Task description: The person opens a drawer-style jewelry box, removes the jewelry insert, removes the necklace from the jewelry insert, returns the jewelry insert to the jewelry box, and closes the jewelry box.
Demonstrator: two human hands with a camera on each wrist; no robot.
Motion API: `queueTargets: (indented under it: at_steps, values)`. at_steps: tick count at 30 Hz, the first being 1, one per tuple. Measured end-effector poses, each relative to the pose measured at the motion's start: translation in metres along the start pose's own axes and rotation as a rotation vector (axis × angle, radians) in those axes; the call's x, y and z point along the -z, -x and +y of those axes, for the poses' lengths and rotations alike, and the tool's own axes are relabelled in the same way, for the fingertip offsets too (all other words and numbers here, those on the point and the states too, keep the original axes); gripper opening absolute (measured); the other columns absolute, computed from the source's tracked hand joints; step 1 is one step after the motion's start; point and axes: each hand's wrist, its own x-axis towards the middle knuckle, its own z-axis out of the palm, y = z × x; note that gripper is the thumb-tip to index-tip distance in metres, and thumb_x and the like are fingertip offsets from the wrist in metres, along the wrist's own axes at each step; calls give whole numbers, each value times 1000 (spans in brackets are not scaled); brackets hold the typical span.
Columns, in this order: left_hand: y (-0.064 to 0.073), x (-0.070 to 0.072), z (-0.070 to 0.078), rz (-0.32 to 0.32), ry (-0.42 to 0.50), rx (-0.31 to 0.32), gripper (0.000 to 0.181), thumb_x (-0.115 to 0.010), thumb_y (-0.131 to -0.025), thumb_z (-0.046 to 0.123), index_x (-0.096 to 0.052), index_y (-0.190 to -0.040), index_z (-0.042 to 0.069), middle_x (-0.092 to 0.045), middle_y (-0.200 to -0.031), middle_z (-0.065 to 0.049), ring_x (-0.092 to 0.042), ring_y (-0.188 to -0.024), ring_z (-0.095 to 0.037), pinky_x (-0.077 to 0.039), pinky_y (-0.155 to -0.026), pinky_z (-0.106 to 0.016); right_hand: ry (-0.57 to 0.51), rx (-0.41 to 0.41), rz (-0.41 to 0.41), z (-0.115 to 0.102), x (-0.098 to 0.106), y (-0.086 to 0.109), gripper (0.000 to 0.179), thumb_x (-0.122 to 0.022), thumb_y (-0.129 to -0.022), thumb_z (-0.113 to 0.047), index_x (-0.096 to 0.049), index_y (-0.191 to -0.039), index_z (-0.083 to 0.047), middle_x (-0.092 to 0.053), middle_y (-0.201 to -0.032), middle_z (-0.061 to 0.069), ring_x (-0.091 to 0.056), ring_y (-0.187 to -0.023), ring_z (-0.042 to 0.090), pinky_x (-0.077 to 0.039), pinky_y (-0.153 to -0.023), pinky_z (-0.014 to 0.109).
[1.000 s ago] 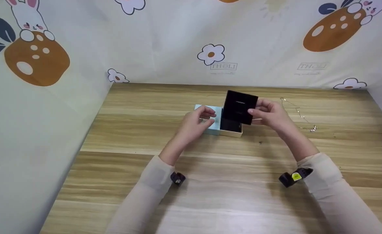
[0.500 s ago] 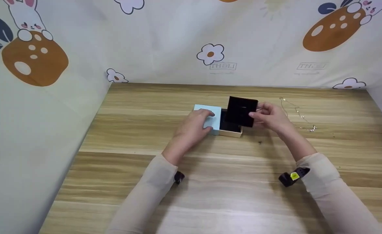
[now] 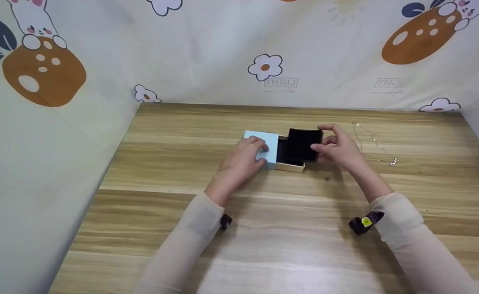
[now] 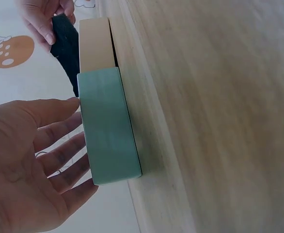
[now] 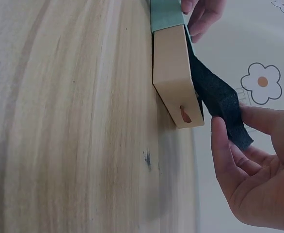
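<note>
A light blue jewelry box sleeve (image 3: 272, 143) lies on the table with its cream drawer (image 3: 290, 168) slid partly out to the right. My left hand (image 3: 241, 163) rests on top of the sleeve, its fingers extended across the surface in the left wrist view. A square black foam insert (image 3: 303, 145) is pinched at its right edge by my right hand (image 3: 339, 149), thumb on the near face. The insert slants over the drawer, its left end down at the black interior. An orange ribbon tab (image 5: 185, 115) hangs on the drawer's end in the right wrist view.
To the right of the box, a thin chain necklace (image 3: 393, 162) with small shiny pieces lies spread on the wooden table (image 3: 288, 237). A small dark mark (image 3: 327, 179) shows on the wood. A patterned cloth wall (image 3: 215, 61) stands behind the table.
My left hand has come down onto the sleeve. My right hand has lowered the black insert toward the drawer and tipped it flatter; its index finger now reaches over the far corner.
</note>
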Motion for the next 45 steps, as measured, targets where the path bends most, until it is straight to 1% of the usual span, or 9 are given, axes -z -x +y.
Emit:
queueTargets:
  at_steps: [7, 11, 16, 20, 25, 30, 34, 38, 45]
  values:
    - [-2, 1, -1, -16, 40, -28, 30, -67, -95, 19, -67, -124, 13, -57, -141, -4, -49, -136, -25, -40, -115, -37, 101, 1, -9, 0, -6, -2, 61, -71, -91, -11, -44, -145, -1, -64, -105, 20, -64, -63, 4, -60, -63, 23]
    - [-3, 1, -2, -20, 48, -33, 29, -67, -95, 18, -67, -124, 12, -57, -141, -5, -49, -137, -26, -40, -115, -37, 139, 9, -11, 0, -9, -3, 59, -72, -91, -11, -47, -143, -2, -64, -110, 25, -64, -67, 6, -60, -64, 25]
    - [-3, 1, -1, -27, 42, -19, 30, -67, -95, 19, -67, -124, 13, -57, -142, -4, -48, -137, -25, -39, -116, -37, 185, 21, -23, 0, -13, -4, 56, -71, -91, -11, -50, -142, -1, -64, -109, 24, -64, -69, 7, -60, -64, 24]
    - [-3, 2, -1, -33, 54, -7, 29, -67, -95, 19, -67, -124, 13, -57, -142, -4, -48, -137, -25, -40, -116, -37, 230, 44, -21, -1, -15, -5, 55, -70, -92, -12, -51, -142, 1, -62, -98, 17, -61, -63, 5, -58, -60, 21]
    - [-2, 2, 0, -38, 68, 5, 29, -67, -96, 18, -67, -125, 13, -56, -142, -4, -47, -137, -24, -40, -116, -36, 217, 63, -18, -3, -19, -6, 59, -69, -92, -7, -44, -144, 5, -59, -94, 11, -60, -64, 2, -57, -59, 19]
    - [-2, 2, 0, -28, 70, -1, 29, -67, -95, 19, -67, -124, 13, -57, -141, -4, -48, -137, -24, -40, -115, -36, 193, 65, -21, -2, -25, -6, 47, -71, -90, -4, -48, -129, 5, -63, -96, 13, -62, -66, 3, -56, -62, 18]
    - [-2, 2, 0, -24, 74, -8, 29, -67, -95, 18, -67, -124, 13, -58, -140, -3, -49, -136, -24, -41, -115, -36, 286, 95, -31, -2, -29, -6, 30, -71, -90, -7, -62, -116, 4, -65, -96, 13, -61, -71, 5, -50, -61, 15]
    - [-1, 2, -2, -22, 69, -14, 30, -67, -95, 17, -67, -124, 13, -57, -141, -3, -48, -137, -24, -40, -115, -35, 369, 115, -43, -2, -30, -6, 28, -71, -90, -9, -68, -116, 1, -65, -97, 13, -65, -79, 13, -46, -61, 17]
    - [-1, 2, -1, -27, 59, -1, 30, -67, -95, 18, -67, -125, 14, -57, -141, -3, -48, -137, -23, -40, -115, -35, 528, 178, -51, -2, -34, -4, 33, -74, -85, -12, -70, -116, -1, -60, -101, 19, -61, -85, 27, -47, -76, 36]
